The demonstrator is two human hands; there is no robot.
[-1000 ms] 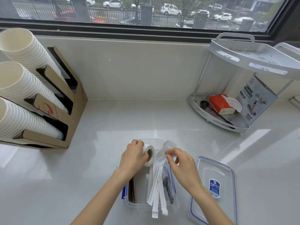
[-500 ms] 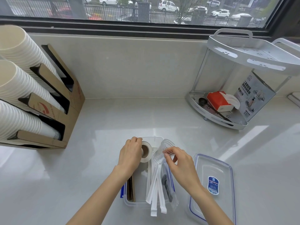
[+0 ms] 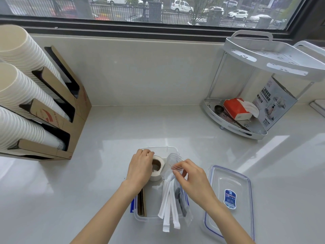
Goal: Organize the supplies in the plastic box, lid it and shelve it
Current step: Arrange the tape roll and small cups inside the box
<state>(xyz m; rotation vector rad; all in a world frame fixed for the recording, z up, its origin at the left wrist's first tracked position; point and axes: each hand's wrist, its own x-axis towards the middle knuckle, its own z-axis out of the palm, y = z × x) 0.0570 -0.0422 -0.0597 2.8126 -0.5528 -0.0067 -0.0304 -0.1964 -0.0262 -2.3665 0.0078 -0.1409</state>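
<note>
On the white bench point(image 3: 109, 173), near edge: clear plastic box point(image 3: 159, 149), open-topped. Lid point(image 3: 230, 180) lies flat just right of the box, blue label up. Over the box's far left end, left hand point(image 3: 140, 170) curled around a white tape roll point(image 3: 156, 167), grip closed on its side. Over the box's right half, right hand point(image 3: 192, 179) pinches the top of a clear bag point(image 3: 169, 162). White paper-wrapped sticks point(image 3: 168, 206) overhang the box's near rim. Brown cardboard pieces point(image 3: 141, 203) stand along the box's left wall.
</note>
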